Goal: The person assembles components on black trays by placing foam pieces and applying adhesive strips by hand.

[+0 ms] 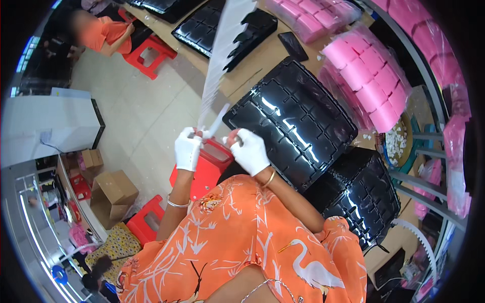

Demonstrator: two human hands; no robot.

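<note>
My left hand (188,150), in a white glove with the fingertips bare, pinches the lower end of a long white strip (214,70). The strip rises away from me and has a toothed right edge. A short, pale, translucent piece (219,120) sticks up beside the left fingertips; its lower end is blurred. Level with the left hand and apart from it, my right hand (248,152) wears a matching glove. Its thumb and fingers are pressed together, and anything between them is too small to make out. Just right of it lies a glossy black moulded plastic tray (298,121).
More black trays (358,197) lie at the lower right and far along the table. Pink blocks in clear wrap (369,76) and a dark phone (293,46) sit beyond. Red stools (207,169), cardboard boxes (113,194) and a white cabinet (55,123) stand left. Another person (108,35) sits far left.
</note>
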